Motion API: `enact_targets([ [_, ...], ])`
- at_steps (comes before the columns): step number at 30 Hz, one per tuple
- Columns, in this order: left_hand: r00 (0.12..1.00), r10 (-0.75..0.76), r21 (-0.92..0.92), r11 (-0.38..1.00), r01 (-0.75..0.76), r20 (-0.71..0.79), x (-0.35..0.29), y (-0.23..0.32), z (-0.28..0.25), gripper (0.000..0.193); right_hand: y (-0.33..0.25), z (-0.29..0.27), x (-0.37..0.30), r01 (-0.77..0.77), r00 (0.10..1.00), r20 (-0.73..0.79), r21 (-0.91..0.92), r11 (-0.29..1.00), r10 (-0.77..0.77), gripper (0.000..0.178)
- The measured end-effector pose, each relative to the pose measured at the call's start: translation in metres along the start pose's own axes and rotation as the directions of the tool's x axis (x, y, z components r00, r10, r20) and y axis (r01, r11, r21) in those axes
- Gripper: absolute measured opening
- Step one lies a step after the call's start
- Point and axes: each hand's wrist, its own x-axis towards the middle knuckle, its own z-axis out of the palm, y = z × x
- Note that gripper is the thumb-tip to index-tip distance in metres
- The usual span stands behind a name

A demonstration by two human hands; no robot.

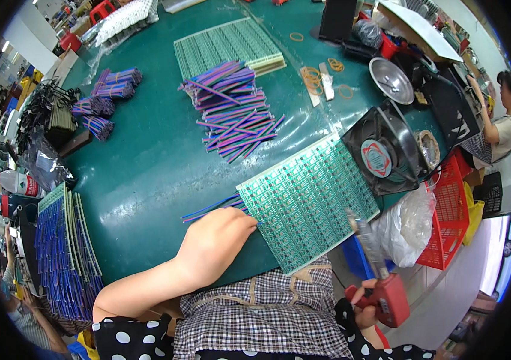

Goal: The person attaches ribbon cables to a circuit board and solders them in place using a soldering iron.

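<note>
A green circuit board panel covered in small repeated boards lies tilted at the table's front edge. My left hand is closed at its left edge, pinching thin blue and dark wires whose far ends stick out to the left. The wire tips under my fingers are hidden. On the right, my right hand grips a red-handled soldering gun. Its metal tip points up at the right part of the panel; whether it touches cannot be told. Beyond the panel lies a loose pile of purple, blue and pink wires.
More panels are stacked behind the wire pile. A black fan stands right of my panel, near a metal dish and red crate. Wire bundles and wired panels lie left. Another person sits far right.
</note>
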Motion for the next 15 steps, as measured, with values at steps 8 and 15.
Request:
enact_targets([
  [8,0.963,0.262,0.436,0.861,-0.263,0.064,-0.023,-0.009,0.021,0.031,0.0,0.011,0.017,-0.135,0.91,0.376,-0.124,0.983,0.173,0.059],
  [15,0.966,0.258,0.449,0.862,-0.236,0.014,-0.024,-0.011,0.025,0.031,0.002,0.012,0.019,-0.274,0.854,0.403,-0.187,0.943,0.328,0.081],
])
